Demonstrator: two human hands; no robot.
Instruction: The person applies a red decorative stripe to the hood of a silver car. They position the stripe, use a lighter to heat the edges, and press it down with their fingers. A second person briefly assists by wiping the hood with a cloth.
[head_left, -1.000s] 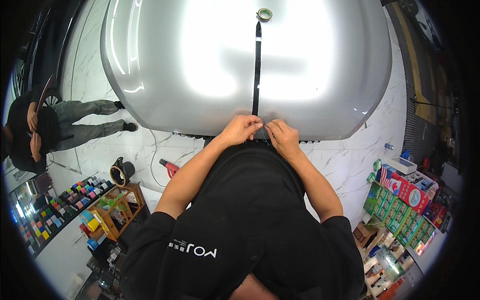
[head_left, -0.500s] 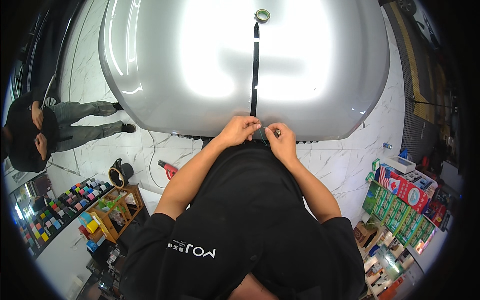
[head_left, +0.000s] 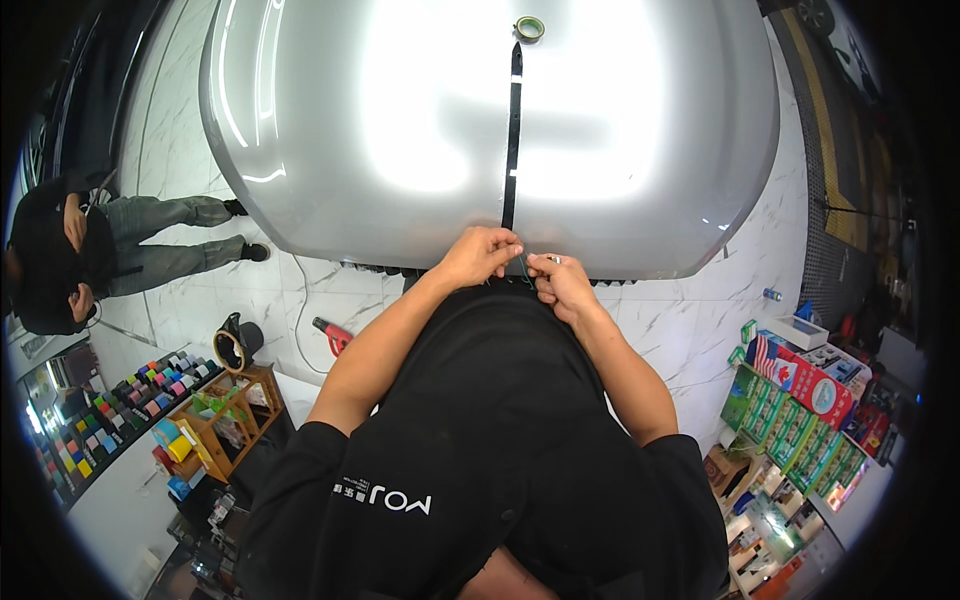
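Note:
Over the front edge of a silver car hood (head_left: pixel 330 215), my hands work close together with the fingertips pinched. My left hand (head_left: pixel 480 256) is closed on a thin green thread (head_left: pixel 523 268). My right hand (head_left: pixel 564 280) is also closed, its fingertips at the same thread. A small light spot shows by its fingers; I cannot make out what it is. Just beyond my hands, a long black strip (head_left: pixel 513 130) with white marks and a pointed far end lies along the hood's middle. A roll of tape (head_left: pixel 529 29) rests at that far end.
Another person (head_left: pixel 60 245) stands at the left. A red and black heat gun (head_left: pixel 333 335) lies on the tiled floor by a cable. Wooden shelving (head_left: pixel 230 425) with colour samples (head_left: pixel 120 415) stands lower left; green boxes (head_left: pixel 790 430) are stacked at the right.
My right hand has turned slightly and its fingers have shifted. The left hand stays almost in place. The other person's lower hand has moved.

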